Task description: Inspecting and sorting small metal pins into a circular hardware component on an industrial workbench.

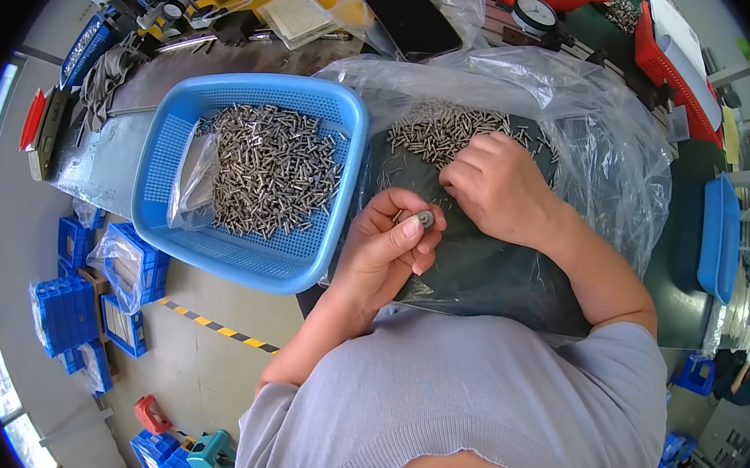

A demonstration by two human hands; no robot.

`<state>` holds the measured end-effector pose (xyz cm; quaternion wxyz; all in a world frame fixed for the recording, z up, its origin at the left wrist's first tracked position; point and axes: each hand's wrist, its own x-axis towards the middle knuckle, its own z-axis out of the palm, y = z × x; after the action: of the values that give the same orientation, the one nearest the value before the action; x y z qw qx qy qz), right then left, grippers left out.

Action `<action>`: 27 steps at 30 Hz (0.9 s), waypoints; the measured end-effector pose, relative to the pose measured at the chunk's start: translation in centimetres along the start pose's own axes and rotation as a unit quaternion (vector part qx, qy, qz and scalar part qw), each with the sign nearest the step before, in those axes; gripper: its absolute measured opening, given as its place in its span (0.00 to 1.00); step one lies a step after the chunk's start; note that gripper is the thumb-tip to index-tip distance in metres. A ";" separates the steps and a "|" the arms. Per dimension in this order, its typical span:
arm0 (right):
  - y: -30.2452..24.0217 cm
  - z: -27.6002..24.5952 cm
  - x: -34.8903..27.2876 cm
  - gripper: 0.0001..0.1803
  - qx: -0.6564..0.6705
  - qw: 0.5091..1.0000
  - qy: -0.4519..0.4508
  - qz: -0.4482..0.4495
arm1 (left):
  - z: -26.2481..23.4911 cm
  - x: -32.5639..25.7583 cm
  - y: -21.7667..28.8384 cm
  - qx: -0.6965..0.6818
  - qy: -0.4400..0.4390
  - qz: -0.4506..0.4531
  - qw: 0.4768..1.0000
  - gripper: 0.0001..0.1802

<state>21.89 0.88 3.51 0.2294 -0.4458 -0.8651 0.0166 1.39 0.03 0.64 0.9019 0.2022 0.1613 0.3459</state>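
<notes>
Your left hand (378, 250) pinches a round metal part (426, 219) between thumb and curled fingers. Your right hand (503, 191), fingers bent, is beside the pin pile (431, 135), right of the blue basket (258, 275); I cannot tell whether it grips anything.

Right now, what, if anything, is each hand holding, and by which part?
Left hand: a small round metal piece, seemingly pinched by its rim. Right hand: near the metal pins; whether it holds any is unclear.
</notes>
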 end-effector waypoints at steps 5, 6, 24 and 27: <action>-0.1 -1.0 0.3 0.03 0.112 0.992 0.017 0.054 | -0.1 -0.2 -0.1 -0.023 0.009 0.001 1.000 0.11; -0.3 -1.3 0.3 0.04 0.173 0.981 0.021 0.089 | 0.0 -0.2 0.0 -0.023 0.009 0.001 1.000 0.11; -2.4 -0.8 0.7 0.07 0.331 0.939 0.067 0.063 | 0.0 -0.2 0.0 0.012 0.022 -0.018 1.000 0.13; -2.7 -1.2 0.7 0.08 0.281 0.957 0.068 0.031 | -0.3 -0.2 0.0 0.008 0.020 -0.009 1.000 0.13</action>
<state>19.95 -0.38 5.46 0.4029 -0.3898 -0.7939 0.2356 1.11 -0.06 0.45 0.8998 0.2009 0.1842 0.3408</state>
